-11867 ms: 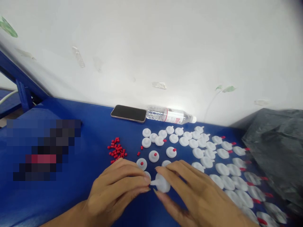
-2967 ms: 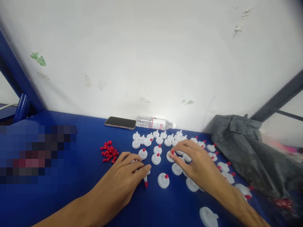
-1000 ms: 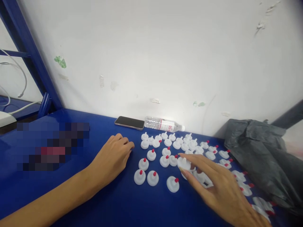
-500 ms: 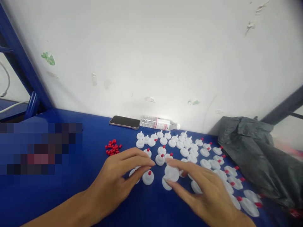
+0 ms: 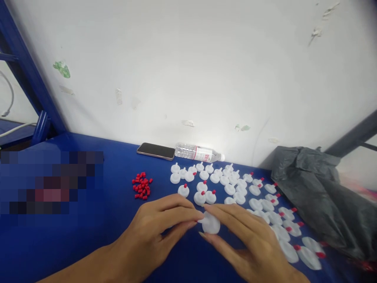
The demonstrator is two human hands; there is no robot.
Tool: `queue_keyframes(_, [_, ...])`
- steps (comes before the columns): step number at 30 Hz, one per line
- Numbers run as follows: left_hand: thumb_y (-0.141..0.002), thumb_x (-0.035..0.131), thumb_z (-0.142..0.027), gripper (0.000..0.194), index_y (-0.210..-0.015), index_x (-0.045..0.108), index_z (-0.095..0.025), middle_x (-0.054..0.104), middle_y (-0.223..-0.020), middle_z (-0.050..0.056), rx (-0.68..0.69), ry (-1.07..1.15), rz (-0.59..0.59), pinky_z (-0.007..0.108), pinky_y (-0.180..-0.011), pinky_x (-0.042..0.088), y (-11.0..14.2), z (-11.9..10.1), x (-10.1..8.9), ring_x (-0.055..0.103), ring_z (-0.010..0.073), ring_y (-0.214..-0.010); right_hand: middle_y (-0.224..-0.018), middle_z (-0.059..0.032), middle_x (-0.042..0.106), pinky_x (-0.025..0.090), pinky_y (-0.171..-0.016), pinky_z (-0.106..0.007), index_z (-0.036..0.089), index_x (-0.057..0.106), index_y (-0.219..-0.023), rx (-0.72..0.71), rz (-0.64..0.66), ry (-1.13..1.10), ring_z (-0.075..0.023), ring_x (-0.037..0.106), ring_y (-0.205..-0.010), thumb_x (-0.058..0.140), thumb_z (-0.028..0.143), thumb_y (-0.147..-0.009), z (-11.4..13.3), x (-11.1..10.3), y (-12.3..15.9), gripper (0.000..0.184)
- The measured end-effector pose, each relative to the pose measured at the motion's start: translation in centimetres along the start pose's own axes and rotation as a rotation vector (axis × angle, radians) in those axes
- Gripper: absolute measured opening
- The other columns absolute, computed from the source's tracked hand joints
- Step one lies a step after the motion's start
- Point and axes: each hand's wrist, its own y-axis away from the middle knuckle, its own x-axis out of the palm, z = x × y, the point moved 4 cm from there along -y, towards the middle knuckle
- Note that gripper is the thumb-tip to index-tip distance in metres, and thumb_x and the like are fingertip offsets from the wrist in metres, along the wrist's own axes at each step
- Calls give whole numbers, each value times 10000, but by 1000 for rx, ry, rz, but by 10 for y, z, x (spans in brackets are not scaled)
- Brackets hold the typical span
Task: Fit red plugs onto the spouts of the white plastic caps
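Note:
My right hand (image 5: pixel 250 239) holds a white plastic nozzle cap (image 5: pixel 211 223) between thumb and fingers, its narrow spout pointing left. My left hand (image 5: pixel 165 224) is pinched at the spout's tip; whatever lies between those fingertips is hidden. Just beyond my hands stand several white nozzle caps with small red tip caps on their spouts, one being the nozzle cap (image 5: pixel 199 198) nearest my right fingertips. A pile of loose red tip caps (image 5: pixel 142 185) lies left of them. Farther back are white nozzle caps with bare spouts (image 5: pixel 176 168).
A phone (image 5: pixel 156 151) and a clear plastic bottle (image 5: pixel 198 152) lie along the white wall. More red-tipped nozzle caps (image 5: pixel 288 214) spread to the right beside a dark plastic bag (image 5: pixel 312 181). At left, part of the blue table (image 5: pixel 118 165) is blurred out by pixelation.
My hands have come together, bringing the left fingertips to the spout of the held nozzle cap. That cap has turned so its spout faces left.

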Motion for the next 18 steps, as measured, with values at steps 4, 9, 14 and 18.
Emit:
queue_keyframes(4, [-1165, 520, -447, 267, -1290, 749, -501, 887, -1016, -64, 4, -25, 2, 198, -750, 742, 2, 1, -1, 862, 148, -854, -1146, -15, 895, 736, -832, -274, 268, 660, -1409, -1, 32, 25, -222, 880, -965, 721, 362, -1036, -1, 1, 6, 389])
queue_keyframes(9, [-1169, 509, -453, 263, -1175, 771, -425, 892, -977, -60, 22, -75, 5, 162, -737, 726, 2, 3, 1, 863, 136, -847, -1194, -19, 885, 717, -927, -287, 273, 652, -1454, 2, 87, 37, -236, 874, -1028, 756, 355, -1022, -3, 4, 12, 452])
queue_keyframes(14, [-1174, 495, -430, 263, -1180, 758, -407, 897, -976, -50, 64, -150, 17, 188, -728, 736, 6, 3, 2, 865, 154, -858, -1169, -14, 884, 742, -829, -293, 271, 667, -1462, 17, 75, 30, -243, 876, -1001, 752, 375, -1015, -2, 4, 13, 467])
queue_keyframes(18, [-1181, 475, -406, 245, -1239, 711, -375, 894, -1008, -24, 123, -249, 30, 242, -767, 740, 7, 2, 1, 853, 169, -894, -1183, -22, 878, 740, -829, -297, 288, 644, -1515, 28, 93, 19, -246, 873, -1015, 740, 364, -1020, -1, 2, 13, 510])
